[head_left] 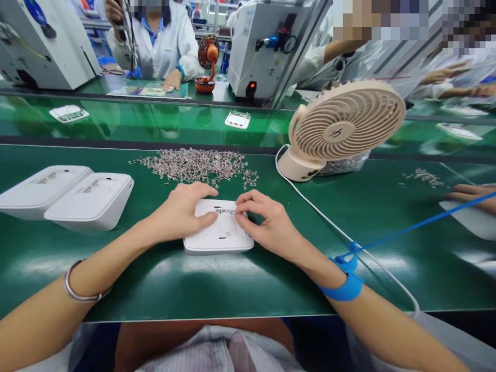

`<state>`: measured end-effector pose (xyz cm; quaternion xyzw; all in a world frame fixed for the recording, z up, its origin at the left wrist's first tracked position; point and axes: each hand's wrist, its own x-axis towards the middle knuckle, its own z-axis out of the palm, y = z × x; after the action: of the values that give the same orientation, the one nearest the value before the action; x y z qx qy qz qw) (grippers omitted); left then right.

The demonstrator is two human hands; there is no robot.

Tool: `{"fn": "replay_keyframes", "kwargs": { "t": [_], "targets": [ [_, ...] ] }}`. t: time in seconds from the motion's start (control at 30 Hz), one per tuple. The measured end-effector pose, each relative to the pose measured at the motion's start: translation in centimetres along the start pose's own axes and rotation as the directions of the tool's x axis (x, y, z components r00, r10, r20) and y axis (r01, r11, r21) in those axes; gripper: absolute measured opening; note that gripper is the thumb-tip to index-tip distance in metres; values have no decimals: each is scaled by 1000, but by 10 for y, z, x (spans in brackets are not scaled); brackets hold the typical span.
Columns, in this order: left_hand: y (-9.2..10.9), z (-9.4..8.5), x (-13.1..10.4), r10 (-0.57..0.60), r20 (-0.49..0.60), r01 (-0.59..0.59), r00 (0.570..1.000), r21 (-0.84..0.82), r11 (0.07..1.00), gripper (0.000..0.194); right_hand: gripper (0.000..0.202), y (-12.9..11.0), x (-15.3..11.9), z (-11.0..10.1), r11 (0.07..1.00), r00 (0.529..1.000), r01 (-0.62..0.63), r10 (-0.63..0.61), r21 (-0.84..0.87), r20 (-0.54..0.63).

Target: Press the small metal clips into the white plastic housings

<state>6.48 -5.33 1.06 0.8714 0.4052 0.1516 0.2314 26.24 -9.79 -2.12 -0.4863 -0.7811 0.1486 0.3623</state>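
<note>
A white plastic housing (219,227) with rounded corners lies on the green bench in front of me. My left hand (186,213) holds its left side, thumb on the top face and fingers reaching toward the far edge. At the recessed slot near the housing's far right, my right hand (267,219) has thumb and fingertips pinched together. Whatever sits between those fingertips is too small and hidden to make out. Just beyond the housing spreads a pile of small metal pieces (197,164), perhaps contacts or clips.
Two similar white housings (91,201) stand at left. A beige fan (344,124) is at right, its white cable (325,209) running forward. A blue wrist strap cord (406,223) stretches rightward. Beyond, a conveyor (155,124) carries circuit-board parts. Co-workers are opposite; another person's hand (475,194) is far right.
</note>
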Motion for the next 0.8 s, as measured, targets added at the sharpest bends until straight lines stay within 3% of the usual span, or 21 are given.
{"fn": "replay_keyframes", "kwargs": {
  "t": [0.13, 0.37, 0.63, 0.8],
  "targets": [
    [18, 14, -11, 13, -20, -9, 1000, 190, 982, 37, 13, 5, 1, 7, 996, 998, 42, -46, -78, -51],
    [19, 15, -13, 41, 39, -50, 998, 245, 968, 35, 13, 5, 1, 13, 983, 991, 79, -95, -167, -92],
    [26, 14, -15, 39, 94, -72, 995, 379, 922, 37, 12, 6, -1, 13, 991, 994, 41, -53, -124, -92],
    [29, 15, -17, 52, 93, -88, 994, 445, 891, 39, 16, 5, -2, 2, 999, 999, 36, -36, -13, -26]
  ]
}}
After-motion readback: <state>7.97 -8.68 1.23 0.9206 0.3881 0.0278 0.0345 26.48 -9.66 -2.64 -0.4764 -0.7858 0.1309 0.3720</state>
